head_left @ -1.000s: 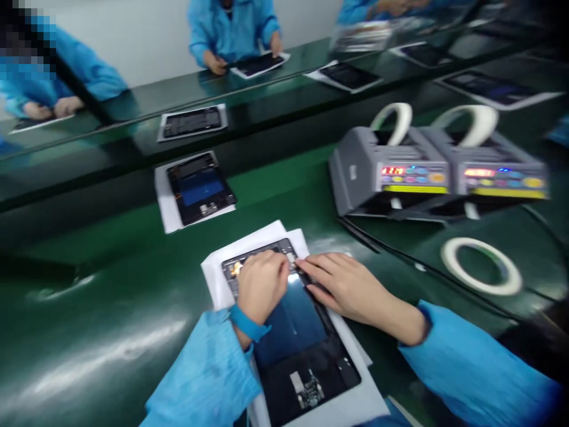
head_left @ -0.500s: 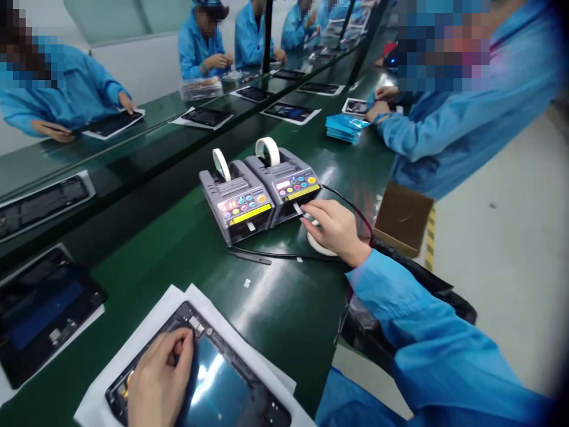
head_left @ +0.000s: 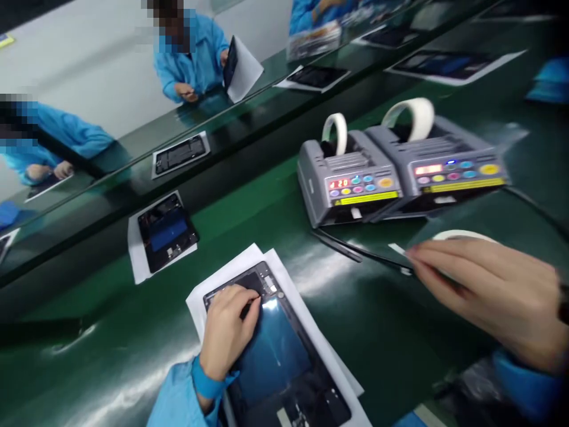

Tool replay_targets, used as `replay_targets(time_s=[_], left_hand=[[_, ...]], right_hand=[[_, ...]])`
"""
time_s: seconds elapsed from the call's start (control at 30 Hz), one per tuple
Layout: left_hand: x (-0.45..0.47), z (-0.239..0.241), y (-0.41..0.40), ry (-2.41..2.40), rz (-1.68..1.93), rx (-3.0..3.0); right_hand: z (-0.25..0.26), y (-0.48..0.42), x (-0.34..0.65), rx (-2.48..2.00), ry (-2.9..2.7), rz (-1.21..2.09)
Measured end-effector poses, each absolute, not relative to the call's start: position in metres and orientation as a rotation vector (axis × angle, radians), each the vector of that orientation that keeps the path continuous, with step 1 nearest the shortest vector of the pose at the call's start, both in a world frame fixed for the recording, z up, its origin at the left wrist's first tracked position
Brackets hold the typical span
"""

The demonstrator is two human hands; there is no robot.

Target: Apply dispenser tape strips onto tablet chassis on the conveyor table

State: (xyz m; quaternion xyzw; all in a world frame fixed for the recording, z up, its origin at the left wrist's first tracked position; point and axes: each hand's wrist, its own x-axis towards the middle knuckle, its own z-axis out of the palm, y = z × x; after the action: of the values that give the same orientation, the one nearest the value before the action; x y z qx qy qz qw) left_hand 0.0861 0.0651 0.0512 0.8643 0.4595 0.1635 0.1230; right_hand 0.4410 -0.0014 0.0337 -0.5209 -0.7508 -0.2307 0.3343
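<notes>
Tabletop (head_left: 133, 350): tape strip (head_left: 395, 249) freed from right dispenser (head_left: 457, 172), seemingly fetched, pinched by right hand (head_left: 493, 290); left hand (head_left: 229, 326) on tablet (head_left: 278, 353), grip unclear.

Bright blue sleeves (head_left: 178, 392), matching wristband (head_left: 207, 380) — left

Green surface (head_left: 371, 323) open from paper sheets (head_left: 317, 337) at lower centre across to right hand (head_left: 484, 290) at right; room to pass there. Black cable (head_left: 382, 256) crosses above the gap. Tape dispensers (head_left: 402, 178) block upper right. Left hand (head_left: 231, 326) covers upper-left part of tablet (head_left: 275, 356), barring access.
</notes>
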Motion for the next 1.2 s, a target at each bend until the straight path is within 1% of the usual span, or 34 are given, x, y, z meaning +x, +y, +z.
replay_targets(time_s=[0.1,0.23,0.33,0.5,0.67,0.8,1.2], left_hand=[[0.05,0.056,0.054,1.384,0.519,2.636],[0.008,0.044,0.048,1.35,0.361,2.762],[-0.002,0.032,0.045,1.329,0.336,2.768],[0.001,0.025,0.041,1.372,0.351,2.706],[-0.001,0.022,0.038,1.404,0.359,2.63],[-0.002,0.017,0.036,1.401,0.381,2.604],[-0.003,0.012,0.035,1.392,0.371,2.584]], right_hand=[[0.037,-0.005,0.408,-1.298,-2.069,-0.393],[0.039,0.005,0.349,-1.131,-2.243,-0.053],[0.037,0.02,0.302,-0.985,-2.358,0.067],[0.029,0.053,0.237,-0.984,-2.43,0.008],[0.013,0.076,0.198,-1.017,-2.399,-0.068],[0.005,0.081,0.188,-0.982,-2.4,-0.092],[0.002,0.082,0.188,-0.961,-2.451,-0.083]])
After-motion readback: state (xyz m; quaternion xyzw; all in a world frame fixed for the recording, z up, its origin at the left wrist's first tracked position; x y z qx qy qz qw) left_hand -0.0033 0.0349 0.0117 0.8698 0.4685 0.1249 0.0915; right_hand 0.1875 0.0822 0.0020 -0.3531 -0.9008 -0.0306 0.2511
